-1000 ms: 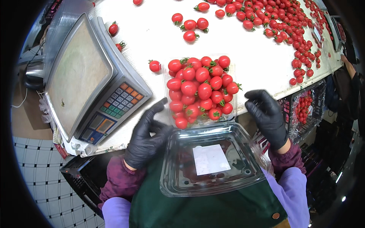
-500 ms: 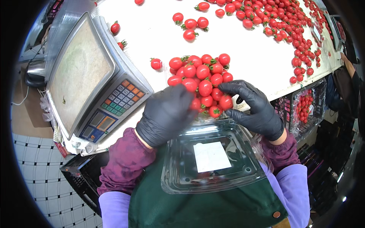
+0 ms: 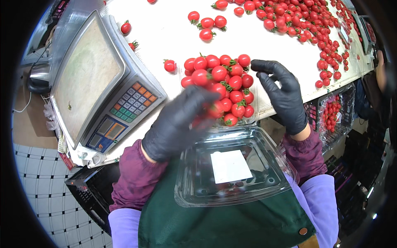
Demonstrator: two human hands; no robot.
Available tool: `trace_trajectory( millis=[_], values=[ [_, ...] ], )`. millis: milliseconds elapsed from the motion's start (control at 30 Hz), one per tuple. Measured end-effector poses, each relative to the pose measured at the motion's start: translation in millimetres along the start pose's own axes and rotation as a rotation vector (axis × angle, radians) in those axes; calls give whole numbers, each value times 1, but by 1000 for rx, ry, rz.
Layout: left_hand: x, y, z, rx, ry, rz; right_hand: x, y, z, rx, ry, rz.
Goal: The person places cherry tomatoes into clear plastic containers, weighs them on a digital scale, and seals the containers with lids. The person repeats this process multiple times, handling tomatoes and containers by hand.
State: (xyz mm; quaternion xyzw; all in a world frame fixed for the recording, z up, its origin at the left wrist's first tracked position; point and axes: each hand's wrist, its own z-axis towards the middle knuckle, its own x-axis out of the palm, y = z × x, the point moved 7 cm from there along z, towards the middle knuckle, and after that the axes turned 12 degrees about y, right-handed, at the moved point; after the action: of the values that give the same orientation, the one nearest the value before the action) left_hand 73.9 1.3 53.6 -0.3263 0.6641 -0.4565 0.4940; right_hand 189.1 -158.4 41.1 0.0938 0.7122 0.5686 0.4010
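Note:
A clear plastic punnet (image 3: pixel 253 120) heaped with red cherry tomatoes (image 3: pixel 223 78) sits at the near edge of the white table. Its hinged clear lid (image 3: pixel 231 169), with a white label, hangs open toward me over my green apron. My left hand (image 3: pixel 178 124), in a black glove and blurred, lies over the near left tomatoes in the punnet; whether it grips one I cannot tell. My right hand (image 3: pixel 281 93), also gloved in black, rests against the punnet's right side with fingers spread.
A grey weighing scale (image 3: pixel 91 82) with a keypad stands at the left. Several loose tomatoes (image 3: pixel 297 20) are scattered across the white table (image 3: pixel 165 37) beyond. A filled punnet (image 3: pixel 331 115) sits below the table edge at the right. A black crate (image 3: pixel 87 186) is at the lower left.
My left hand moved from the lid's left edge up onto the tomatoes in the punnet. My right hand shifted up along the punnet's right side.

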Motion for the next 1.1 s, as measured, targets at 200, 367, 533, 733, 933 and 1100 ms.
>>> trace_trajectory(
  millis=[200, 367, 533, 733, 933, 1100],
  values=[
    [-28, 45, -50, -358, -383, -223, -12, -23, 23, -11, -47, -204],
    [31, 83, -92, -496, -69, -612, 17, -62, 57, 234, 309, 294],
    [59, 94, -88, -609, -91, -1163, 16, -67, 68, 401, 399, 389],
    [31, 81, -75, -443, -341, -1349, 5, -58, 56, 391, 344, 451],
    [-63, 82, -106, 105, -403, -977, 0, 12, 85, 209, 213, 597],
    [-106, 113, -185, 374, -892, -1474, 54, 63, 103, 154, 192, 860]
  ],
)
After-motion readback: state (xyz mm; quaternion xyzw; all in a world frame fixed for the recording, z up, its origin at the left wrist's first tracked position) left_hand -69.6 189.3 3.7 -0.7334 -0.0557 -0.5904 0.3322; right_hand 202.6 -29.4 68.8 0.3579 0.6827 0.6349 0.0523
